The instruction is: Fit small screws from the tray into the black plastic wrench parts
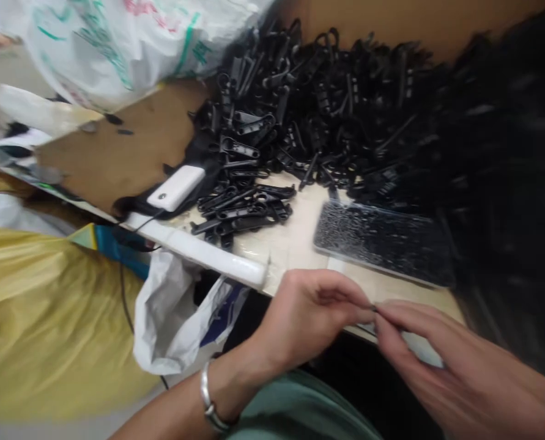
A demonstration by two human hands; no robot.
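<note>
My left hand (306, 315), with a silver bracelet on its wrist, is closed, thumb and forefinger pinched together. Its fingertips meet those of my right hand (441, 348), which is pinched too and blurred. Between the fingertips shows a tiny dark spot, too small to name. Just beyond the hands lies a dark rectangular tray (386, 241) with many small shiny specks on it. A small group of black plastic parts (244, 211) lies on the table to the left of the tray. Behind it rises a large heap of similar black parts (318, 104).
A white device (177, 188) with a cable lies on dark cloth. A white strip (203, 252) runs along the table (300, 229) edge. Printed white bags (116, 43) stand at the back left; a yellow sack (56, 330) and a white bag (166, 318) are below the edge.
</note>
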